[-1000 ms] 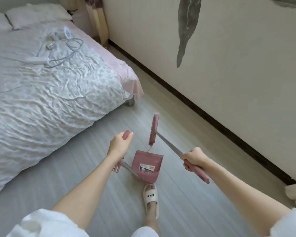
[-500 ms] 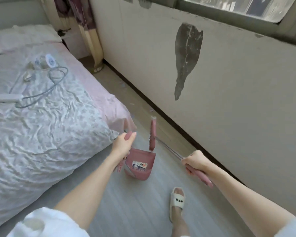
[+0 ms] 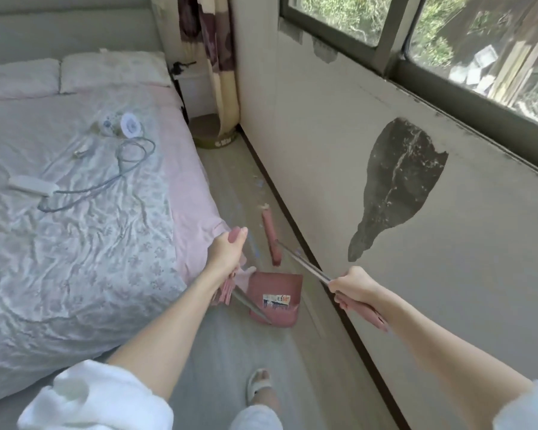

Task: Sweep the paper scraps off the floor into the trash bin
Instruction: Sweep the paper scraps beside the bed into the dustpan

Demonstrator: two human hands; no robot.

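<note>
Paper scraps (image 3: 260,184) lie far up the floor (image 3: 230,352) beside the wall (image 3: 339,197), none gathered yet. The broom (image 3: 271,237) head rests just short of them, right hand (image 3: 353,285) clamped on its handle. The left hand (image 3: 227,254) grips the dustpan (image 3: 277,301) handle. The bed (image 3: 75,212) narrows the passage; no bin is visible.

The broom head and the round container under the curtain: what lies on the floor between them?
Head view: small paper scraps on bare floor, between broom head and container.
</note>
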